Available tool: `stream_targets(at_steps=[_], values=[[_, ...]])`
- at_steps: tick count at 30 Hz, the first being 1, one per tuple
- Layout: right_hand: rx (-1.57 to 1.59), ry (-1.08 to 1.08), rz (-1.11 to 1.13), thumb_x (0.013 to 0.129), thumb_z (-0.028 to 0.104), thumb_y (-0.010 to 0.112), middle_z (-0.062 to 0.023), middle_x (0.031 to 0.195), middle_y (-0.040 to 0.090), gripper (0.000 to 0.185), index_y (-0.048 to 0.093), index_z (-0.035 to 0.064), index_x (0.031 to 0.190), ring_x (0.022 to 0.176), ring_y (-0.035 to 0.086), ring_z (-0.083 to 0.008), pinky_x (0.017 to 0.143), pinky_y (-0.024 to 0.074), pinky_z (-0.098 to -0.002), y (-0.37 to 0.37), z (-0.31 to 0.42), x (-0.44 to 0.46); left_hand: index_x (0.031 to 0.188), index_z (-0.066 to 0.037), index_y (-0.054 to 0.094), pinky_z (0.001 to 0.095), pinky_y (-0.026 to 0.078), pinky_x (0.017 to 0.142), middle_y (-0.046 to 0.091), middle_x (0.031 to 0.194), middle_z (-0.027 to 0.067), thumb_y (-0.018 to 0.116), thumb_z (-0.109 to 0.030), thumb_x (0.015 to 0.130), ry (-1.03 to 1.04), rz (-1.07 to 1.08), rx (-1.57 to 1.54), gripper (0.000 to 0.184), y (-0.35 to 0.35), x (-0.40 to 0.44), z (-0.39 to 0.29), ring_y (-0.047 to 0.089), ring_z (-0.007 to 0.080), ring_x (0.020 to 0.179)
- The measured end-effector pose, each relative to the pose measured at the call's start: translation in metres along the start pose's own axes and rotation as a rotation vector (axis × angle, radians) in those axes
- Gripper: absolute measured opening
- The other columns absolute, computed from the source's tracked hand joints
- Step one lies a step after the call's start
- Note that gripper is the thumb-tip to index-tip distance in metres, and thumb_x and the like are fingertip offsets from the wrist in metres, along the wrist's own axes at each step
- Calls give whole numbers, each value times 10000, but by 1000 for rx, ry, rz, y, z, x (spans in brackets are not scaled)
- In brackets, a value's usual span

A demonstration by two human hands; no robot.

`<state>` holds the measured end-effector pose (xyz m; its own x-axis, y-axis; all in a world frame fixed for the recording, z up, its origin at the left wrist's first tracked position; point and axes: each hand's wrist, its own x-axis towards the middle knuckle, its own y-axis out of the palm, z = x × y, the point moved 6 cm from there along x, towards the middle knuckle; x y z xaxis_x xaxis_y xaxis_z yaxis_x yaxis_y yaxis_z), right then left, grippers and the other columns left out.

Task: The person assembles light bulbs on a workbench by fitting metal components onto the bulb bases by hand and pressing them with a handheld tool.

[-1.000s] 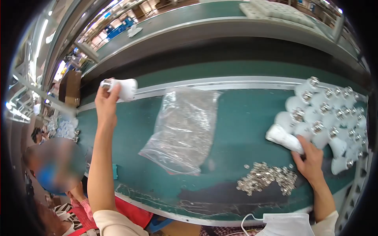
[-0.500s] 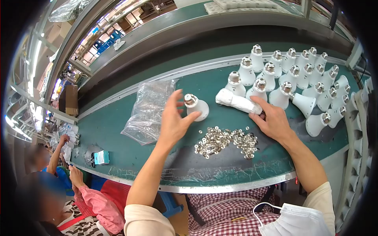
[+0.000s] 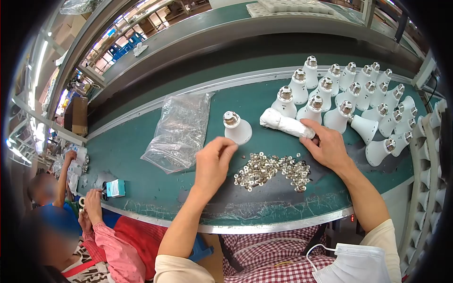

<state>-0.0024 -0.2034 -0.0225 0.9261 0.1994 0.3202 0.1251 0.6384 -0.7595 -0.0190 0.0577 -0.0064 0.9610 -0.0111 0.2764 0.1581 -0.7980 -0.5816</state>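
Observation:
A white LED bulb [image 3: 238, 132] stands alone, screw base up, just beyond my left hand [image 3: 214, 162]. The fingers of that hand are pinched together; whatever may be between them is too small to make out. My right hand [image 3: 325, 145] grips one end of a white cloth-wrapped stick-like thing [image 3: 285, 123], whose thicker end points left, close to the standing bulbs. Between my hands lies a pile of small metal contact caps [image 3: 264, 170] on the green table [image 3: 155, 193]. Many more bulbs [image 3: 337, 118] are grouped to the right, most upright, several tipped over.
A clear plastic bag [image 3: 181, 129] lies flat left of the lone bulb. Farther left is a small teal box [image 3: 115, 188]. Two co-workers sit along the left side, a pink sleeve [image 3: 118, 252] nearest. Racks of white bulb bodies [image 3: 420, 212] line the right edge.
My left hand has drawn back from beside the lone bulb toward me, and its spread fingers have closed into a pinch. My right hand keeps its grip on the wrapped thing, nearly still.

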Motion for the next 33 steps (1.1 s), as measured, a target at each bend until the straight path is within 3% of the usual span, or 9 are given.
stream_targets(at_steps=[4, 13, 22, 24, 26, 29, 31, 32, 33], values=[[-5, -11, -4, 748, 201, 676, -103, 640, 598, 378, 583, 138, 1109, 541, 580, -245, 511, 438, -361, 0, 1, 1, 836, 10, 635, 244, 448, 594, 627, 727, 73, 644, -53, 787, 77, 17, 103, 81, -3, 11, -1, 546, 110, 611], [-14, -16, 6, 745, 193, 677, -99, 634, 587, 377, 582, 129, 1105, 528, 571, -230, 499, 434, -347, 0, 2, 1, 786, -14, 629, 345, 443, 610, 594, 728, 120, 668, -57, 740, 269, 145, 244, 74, 21, -2, -4, 570, 250, 691], [-25, -42, -38, 738, 168, 677, -94, 666, 595, 388, 582, 106, 1108, 515, 565, -208, 489, 436, -336, -1, 8, 0, 819, 14, 574, 291, 485, 605, 614, 756, 126, 630, -14, 768, 101, 43, 65, 80, 5, -3, -2, 611, 192, 650], [-47, 5, 14, 713, 137, 690, -111, 788, 602, 396, 587, 93, 1093, 643, 586, -225, 566, 454, -340, -5, 17, -1, 825, 15, 585, 287, 493, 622, 619, 764, 125, 633, -10, 764, 108, 16, 30, 82, 3, -5, -2, 621, 191, 670], [-222, -276, -157, 672, 101, 712, -122, 922, 579, 408, 596, 76, 1063, 804, 567, -266, 676, 457, -351, -24, 39, -2, 844, 10, 615, 285, 491, 619, 626, 779, 129, 640, -4, 757, 179, -113, -11, 92, -2, -5, -5, 621, 194, 670], [53, -474, -124, 656, 54, 687, -150, 991, 576, 442, 575, 13, 1082, 914, 553, -300, 776, 452, -378, -45, 94, -6, 862, -4, 637, 283, 492, 626, 633, 790, 117, 649, -14, 754, 194, -135, -2, 109, -10, -4, -2, 621, 194, 675], [816, -433, 121, 665, 54, 643, -161, 1003, 587, 497, 520, -38, 1138, 943, 564, -286, 792, 458, -382, -59, 144, -3, 816, -10, 621, 336, 471, 613, 618, 764, 121, 664, -36, 742, 196, -122, -21, 89, -8, -5, -2, 593, 253, 710], [1214, -326, 303, 861, 368, 552, -238, 1132, 497, 615, 402, -100, 1231, 998, 561, -367, 882, 441, -413, -63, 168, -6, 805, -13, 625, 335, 473, 612, 620, 762, 118, 671, -39, 737, 182, -83, 44, 87, -6, -10, 2, 594, 250, 708], [1400, -273, 387, 886, 411, 497, -238, 1137, 498, 609, 392, -65, 1252, 981, 570, -339, 874, 436, -428, -79, 194, -3, 795, -16, 629, 335, 476, 611, 623, 761, 115, 678, -43, 731, 200, -67, 87, 85, -2, -10, 8, 594, 248, 706]])
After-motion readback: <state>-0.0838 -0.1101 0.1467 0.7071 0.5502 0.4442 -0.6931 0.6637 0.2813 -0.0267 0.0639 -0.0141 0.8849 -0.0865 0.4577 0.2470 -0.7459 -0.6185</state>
